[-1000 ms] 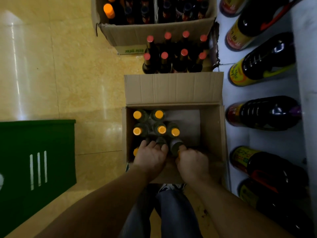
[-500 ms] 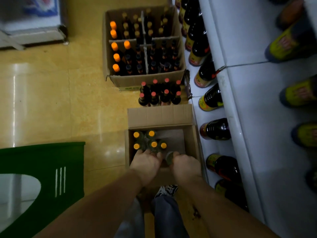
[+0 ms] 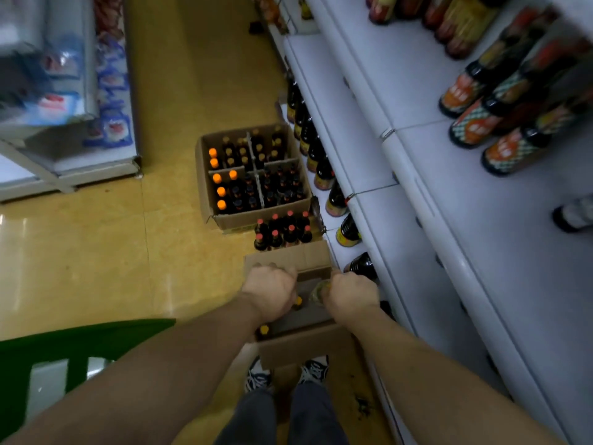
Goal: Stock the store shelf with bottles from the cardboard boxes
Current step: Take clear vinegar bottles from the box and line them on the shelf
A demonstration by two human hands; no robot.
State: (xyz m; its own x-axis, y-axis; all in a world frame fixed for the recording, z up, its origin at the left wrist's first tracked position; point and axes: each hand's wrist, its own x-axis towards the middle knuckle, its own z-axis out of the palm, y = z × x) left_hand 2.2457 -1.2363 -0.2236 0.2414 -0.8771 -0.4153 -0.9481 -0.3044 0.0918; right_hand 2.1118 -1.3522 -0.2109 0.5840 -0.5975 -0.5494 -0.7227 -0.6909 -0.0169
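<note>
The near cardboard box (image 3: 298, 348) stands open on the floor at my feet, with an orange-capped bottle (image 3: 263, 329) visible in its left corner. Both my hands hover above it with curled fingers. My right hand (image 3: 351, 292) grips a clear-necked bottle (image 3: 317, 292) that sticks out to its left. My left hand (image 3: 271, 290) is closed in a fist; an orange cap (image 3: 298, 300) shows right under it, and the rest of that bottle is hidden. The white store shelf (image 3: 417, 175) runs along the right.
A second, divided box (image 3: 234, 221) of dark bottles sits farther ahead, with several loose red-capped bottles (image 3: 282, 232) in front of it. Dark bottles (image 3: 337, 200) line the bottom shelf, and checkered-label bottles (image 3: 500, 123) stand higher up. A green crate (image 3: 64, 348) and a freezer (image 3: 64, 91) are on the left.
The view has risen and pulled back from the box, bringing more aisle and shelf into sight. Both hands have lifted out of the box, the right one with a bottle.
</note>
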